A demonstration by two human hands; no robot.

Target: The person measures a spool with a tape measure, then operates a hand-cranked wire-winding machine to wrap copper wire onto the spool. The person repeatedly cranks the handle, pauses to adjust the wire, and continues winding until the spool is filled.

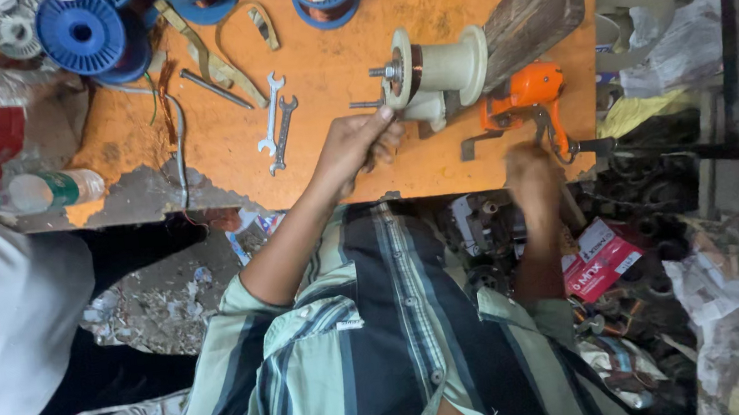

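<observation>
Right hand blurred at bench edge – grip impossible to tell – just below orange winder. Left hand pinched around thin wire, fingertips just under cream spool. Beyond, left of fingers – two spanners, blue reels.

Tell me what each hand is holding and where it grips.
The left hand pinches something thin beside the cream spool; what exactly cannot be told. The blurred right hand is at the orange winder's crank handle.
</observation>
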